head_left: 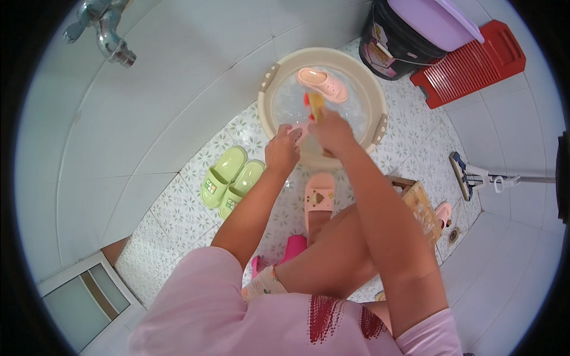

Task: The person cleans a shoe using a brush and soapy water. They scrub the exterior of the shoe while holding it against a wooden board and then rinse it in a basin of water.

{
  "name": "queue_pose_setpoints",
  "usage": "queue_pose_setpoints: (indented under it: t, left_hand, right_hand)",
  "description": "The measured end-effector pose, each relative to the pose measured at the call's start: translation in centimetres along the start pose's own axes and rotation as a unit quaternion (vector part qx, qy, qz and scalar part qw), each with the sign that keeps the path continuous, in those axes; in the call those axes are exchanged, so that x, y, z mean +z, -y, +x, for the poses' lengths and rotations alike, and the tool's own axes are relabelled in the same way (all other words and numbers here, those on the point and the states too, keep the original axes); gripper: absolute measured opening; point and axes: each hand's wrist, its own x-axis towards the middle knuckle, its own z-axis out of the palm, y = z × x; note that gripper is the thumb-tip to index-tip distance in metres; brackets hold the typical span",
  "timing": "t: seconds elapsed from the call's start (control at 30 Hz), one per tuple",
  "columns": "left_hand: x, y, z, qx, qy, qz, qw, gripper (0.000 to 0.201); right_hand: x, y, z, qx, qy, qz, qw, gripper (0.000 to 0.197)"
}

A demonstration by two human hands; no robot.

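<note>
A beige round basin (314, 54) with whitish, sudsy water stands on the floor in front of me. A peach-pink clog (323, 84) lies in it near the far side. Over the basin's near edge, my left hand (282, 152) is closed on a pink clog (303, 131), mostly hidden by my hands. My right hand (334, 134) grips a yellow-and-red brush (316, 105), a little blurred, just above the water. Its lower end is covered by my fingers.
Green slippers (225, 172) sit left of the basin. A black bucket (389, 50) with a purple basin (436, 21) on it and a red washboard (475, 62) stand at the far right. A wooden stool (424, 207) is by my right arm; a metal tap (110, 35) juts out far left.
</note>
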Motion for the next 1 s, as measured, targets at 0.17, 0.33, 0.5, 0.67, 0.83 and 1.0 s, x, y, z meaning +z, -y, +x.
queue_pose_setpoints:
  t: [0.17,0.33,0.5,0.67,0.83,1.0]
  left_hand:
    - [0.0,1.5,-1.4,-0.028,-0.019,-0.007,0.999,0.037]
    - [0.5,1.1,-4.7,0.071,-0.088,-0.051,0.992,0.036]
    - [1.3,0.8,-10.5,0.098,-0.128,-0.071,0.984,0.049]
    - [2.8,1.3,-13.1,0.096,-0.136,-0.050,0.985,0.059]
    - [2.2,0.4,-12.4,0.080,-0.129,-0.078,0.985,0.060]
    - [1.3,-0.3,-11.1,0.032,-0.168,-0.109,0.979,0.067]
  right_hand:
    - [0.3,0.6,-1.9,0.081,0.063,0.077,0.992,0.037]
    - [0.8,-0.9,-2.0,0.078,0.056,0.049,0.994,0.040]
    - [1.5,-1.1,-2.0,0.092,0.107,0.052,0.989,0.046]
    - [2.0,0.9,-2.7,0.057,0.133,0.020,0.989,0.063]
    - [2.2,1.2,-2.4,0.061,0.134,0.006,0.989,0.074]
    - [2.2,1.7,-2.3,0.020,0.103,-0.014,0.994,0.071]
